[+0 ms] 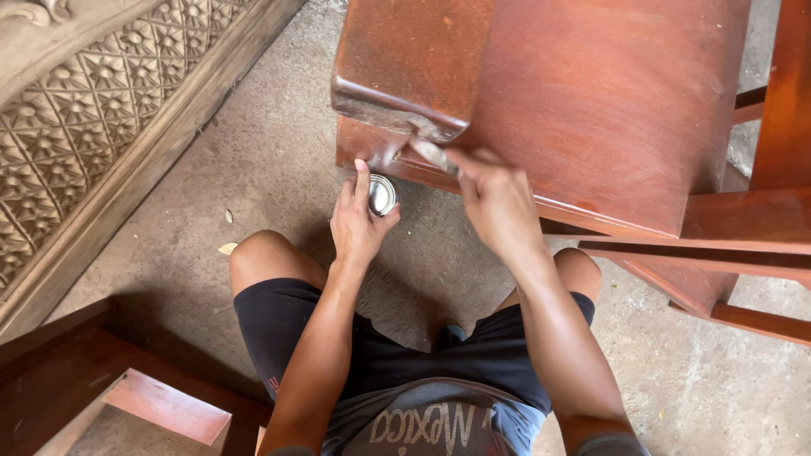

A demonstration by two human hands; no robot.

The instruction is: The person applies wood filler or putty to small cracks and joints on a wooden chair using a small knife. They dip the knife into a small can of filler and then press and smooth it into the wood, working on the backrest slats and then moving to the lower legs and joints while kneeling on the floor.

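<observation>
Right hand (498,203) grips a thin brush (435,156).
Left hand's (359,221) fingers clasp a small round metal tin (381,194) beside the reddish-brown wooden chair (608,101).

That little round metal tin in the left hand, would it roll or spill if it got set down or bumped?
The small metal tin looks light, since the left hand holds it with the fingers alone. Its round wall suggests it would roll if laid sideways. It appears open-topped, so tilting would probably spill any contents.

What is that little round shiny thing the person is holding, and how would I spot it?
Find the big reddish-brown wooden furniture piece lying on the concrete floor. Just below its near corner, the left hand cups a small round metal tin. It is the only silvery, shiny thing among wood and concrete.
</observation>
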